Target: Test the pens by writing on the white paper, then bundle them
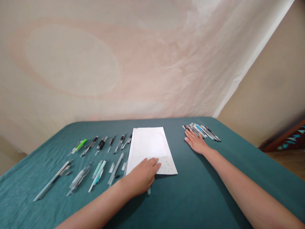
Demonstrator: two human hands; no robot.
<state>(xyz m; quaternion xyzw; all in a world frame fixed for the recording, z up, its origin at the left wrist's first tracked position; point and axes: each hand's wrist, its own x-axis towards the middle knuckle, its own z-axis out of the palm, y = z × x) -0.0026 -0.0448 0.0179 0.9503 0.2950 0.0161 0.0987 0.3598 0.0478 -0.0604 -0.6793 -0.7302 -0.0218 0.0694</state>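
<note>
A white sheet of paper (150,146) lies in the middle of a table covered in teal cloth (195,190). My left hand (143,175) rests flat on the sheet's near left corner, fingers stretched out. A clear pen pokes out from under that hand. My right hand (196,142) lies flat on the cloth at the far right, fingers extended and touching a bundle of pens (202,131). Neither hand holds anything.
Left of the paper lie two rows of pens: a far row (102,144) including a green-capped one (79,145), and a near row (81,176) of clear and teal pens with loose caps. A pale sheet hangs behind the table.
</note>
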